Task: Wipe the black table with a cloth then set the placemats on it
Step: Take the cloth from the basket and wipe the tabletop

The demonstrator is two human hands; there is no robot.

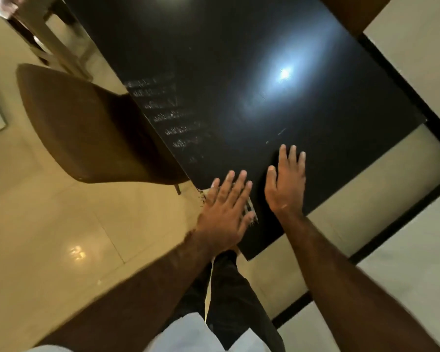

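Observation:
The glossy black table (pixel 239 59) runs from the near corner up the frame, with a lamp glare on it. My left hand (pixel 226 209) lies flat with fingers spread at the table's near left edge. Pale fringe of a dark placemat (pixel 250 212) shows beside and under it. My right hand (pixel 287 181) rests flat and open on the dark surface just to the right. Rows of pale stitching (pixel 168 115) along the table's left side mark another dark placemat, whose outline blends into the table. No cloth is in view.
A brown upholstered chair (pixel 87 128) stands tucked against the table's left side. Another brown chair (pixel 351 11) shows at the far right corner. Glossy beige floor tiles (pixel 61 237) surround the table, with dark strips on the right. My legs stand at the near corner.

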